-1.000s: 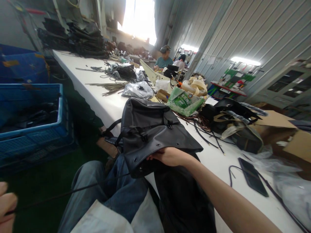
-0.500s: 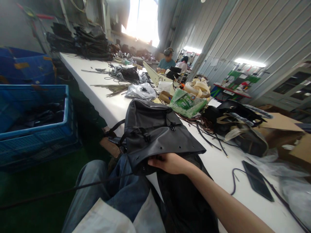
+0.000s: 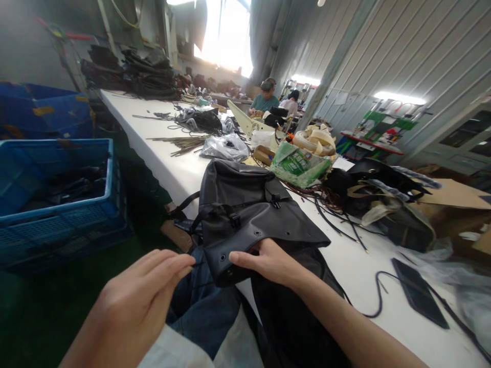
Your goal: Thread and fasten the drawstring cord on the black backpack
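from over here i have the left hand (image 3: 140,291) pinching a dark cord (image 3: 198,264) and the right hand (image 3: 274,261) gripping the black bag (image 3: 249,217).

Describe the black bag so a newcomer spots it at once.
Find the long white table. At its near edge is the black bag, gripped by the right hand. Two buckles and eyelets set it apart from the dark pile behind.

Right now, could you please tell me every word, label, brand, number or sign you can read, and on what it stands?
None can be read.
Green package: print too blurred.
Pale sheet on the wall: any text too small.
Black bag: no lettering visible.
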A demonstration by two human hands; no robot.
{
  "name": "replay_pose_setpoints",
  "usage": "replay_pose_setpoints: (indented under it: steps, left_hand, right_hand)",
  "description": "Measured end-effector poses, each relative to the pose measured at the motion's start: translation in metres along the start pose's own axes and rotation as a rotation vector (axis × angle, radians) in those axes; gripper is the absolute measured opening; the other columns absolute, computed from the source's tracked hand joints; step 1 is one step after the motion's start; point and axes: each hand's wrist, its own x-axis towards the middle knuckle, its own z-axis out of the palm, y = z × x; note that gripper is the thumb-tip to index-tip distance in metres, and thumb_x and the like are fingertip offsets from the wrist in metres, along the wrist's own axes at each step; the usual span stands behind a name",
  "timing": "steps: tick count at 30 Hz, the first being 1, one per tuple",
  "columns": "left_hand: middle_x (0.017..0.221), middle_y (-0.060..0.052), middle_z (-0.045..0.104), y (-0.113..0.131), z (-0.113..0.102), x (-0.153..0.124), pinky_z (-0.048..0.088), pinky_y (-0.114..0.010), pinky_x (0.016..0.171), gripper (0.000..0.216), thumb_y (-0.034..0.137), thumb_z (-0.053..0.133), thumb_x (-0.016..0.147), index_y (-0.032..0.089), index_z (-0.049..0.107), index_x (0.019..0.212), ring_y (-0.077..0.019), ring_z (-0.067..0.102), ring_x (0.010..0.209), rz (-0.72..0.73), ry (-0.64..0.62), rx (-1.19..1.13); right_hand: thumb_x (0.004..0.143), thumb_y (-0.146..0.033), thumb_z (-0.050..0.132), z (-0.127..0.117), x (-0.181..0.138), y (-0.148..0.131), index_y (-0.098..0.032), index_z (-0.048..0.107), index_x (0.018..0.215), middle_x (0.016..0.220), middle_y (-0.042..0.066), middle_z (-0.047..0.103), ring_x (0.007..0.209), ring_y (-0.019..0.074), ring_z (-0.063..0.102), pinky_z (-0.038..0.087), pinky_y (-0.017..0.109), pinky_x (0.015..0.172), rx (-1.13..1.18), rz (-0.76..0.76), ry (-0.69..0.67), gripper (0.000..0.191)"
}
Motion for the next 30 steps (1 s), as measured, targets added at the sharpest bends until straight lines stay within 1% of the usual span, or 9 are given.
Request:
replay_pose_setpoints:
  steps: [2, 3, 6, 10, 14, 17, 20, 24, 30]
  left_hand:
    - [0.104, -0.005, 0.076, -0.005, 0.014, 0.007, 0.059, -0.035, 0.077, 0.020, 0.018, 0.062, 0.109, 0.025, 0.078, 0.117, -0.0224, 0.071, 0.090, 0.126, -0.156, 0.252]
    - [0.100, -0.006, 0.073, -0.007, 0.020, 0.010, 0.057, -0.036, 0.077, 0.022, 0.013, 0.056, 0.110, 0.022, 0.075, 0.116, -0.0226, 0.069, 0.088, 0.168, -0.205, 0.354]
    - [0.097, -0.008, 0.070, -0.010, 0.035, 0.018, 0.054, -0.041, 0.077, 0.028, 0.003, 0.048, 0.107, 0.015, 0.072, 0.114, -0.0257, 0.064, 0.088, 0.242, -0.266, 0.518]
    - [0.097, -0.009, 0.068, -0.010, 0.054, 0.027, 0.053, -0.046, 0.076, 0.035, -0.004, 0.044, 0.100, 0.015, 0.072, 0.109, -0.0297, 0.062, 0.086, 0.258, -0.368, 0.624]
    - [0.093, -0.009, 0.065, -0.006, 0.068, 0.033, 0.050, -0.047, 0.075, 0.035, -0.007, 0.045, 0.094, 0.017, 0.070, 0.100, -0.0309, 0.059, 0.083, 0.224, -0.505, 0.616]
    - [0.090, -0.009, 0.061, -0.002, 0.070, 0.036, 0.046, -0.047, 0.077, 0.034, -0.007, 0.044, 0.094, 0.018, 0.066, 0.093, -0.0309, 0.055, 0.084, 0.218, -0.536, 0.626]
    - [0.090, -0.008, 0.058, 0.001, 0.069, 0.038, 0.041, -0.045, 0.077, 0.028, -0.003, 0.045, 0.097, 0.020, 0.061, 0.089, -0.0293, 0.052, 0.084, 0.201, -0.510, 0.600]
    - [0.090, -0.006, 0.057, 0.004, 0.067, 0.042, 0.037, -0.045, 0.078, 0.025, 0.004, 0.045, 0.102, 0.021, 0.057, 0.089, -0.0277, 0.050, 0.083, 0.161, -0.495, 0.556]
    - [0.087, -0.008, 0.059, 0.000, 0.060, 0.049, 0.035, -0.046, 0.078, 0.030, 0.001, 0.042, 0.097, 0.022, 0.060, 0.086, -0.0303, 0.051, 0.079, 0.118, -0.632, 0.653]
  right_hand:
    - [0.086, -0.051, 0.087, 0.004, 0.001, 0.005, -0.016, 0.081, 0.103, 0.108, 0.009, 0.084, 0.103, 0.0295, 0.076, 0.061, 0.041, 0.093, 0.070, 0.004, -0.010, 0.039]
    - [0.087, -0.048, 0.086, 0.005, 0.002, 0.008, -0.017, 0.081, 0.103, 0.109, 0.009, 0.084, 0.104, 0.0294, 0.076, 0.061, 0.042, 0.095, 0.098, 0.001, -0.019, 0.035]
    - [0.089, -0.042, 0.084, 0.007, 0.003, 0.015, -0.017, 0.082, 0.109, 0.113, 0.008, 0.084, 0.107, 0.0289, 0.076, 0.059, 0.042, 0.098, 0.142, -0.024, -0.037, 0.031]
    - [0.093, -0.040, 0.082, 0.006, 0.003, 0.017, -0.018, 0.082, 0.115, 0.111, 0.006, 0.084, 0.104, 0.0260, 0.075, 0.058, 0.039, 0.098, 0.177, -0.051, -0.068, 0.031]
    - [0.093, -0.041, 0.083, 0.006, 0.003, 0.014, -0.018, 0.082, 0.113, 0.108, 0.005, 0.084, 0.101, 0.0247, 0.074, 0.058, 0.038, 0.096, 0.190, -0.051, -0.087, 0.030]
    - [0.093, -0.041, 0.083, 0.006, 0.003, 0.014, -0.018, 0.082, 0.112, 0.110, 0.005, 0.083, 0.102, 0.0246, 0.073, 0.057, 0.038, 0.097, 0.213, -0.059, -0.101, 0.030]
    - [0.091, -0.040, 0.086, 0.006, 0.004, 0.016, -0.019, 0.082, 0.107, 0.111, 0.004, 0.082, 0.105, 0.0241, 0.072, 0.056, 0.037, 0.099, 0.245, -0.082, -0.129, 0.027]
    - [0.086, -0.045, 0.091, 0.004, 0.004, 0.017, -0.018, 0.080, 0.099, 0.108, 0.004, 0.081, 0.103, 0.0245, 0.071, 0.057, 0.038, 0.097, 0.240, -0.077, -0.134, 0.032]
    - [0.087, -0.046, 0.090, 0.004, 0.002, 0.015, -0.018, 0.081, 0.103, 0.104, 0.004, 0.080, 0.098, 0.0229, 0.070, 0.057, 0.037, 0.094, 0.224, -0.048, -0.140, 0.034]
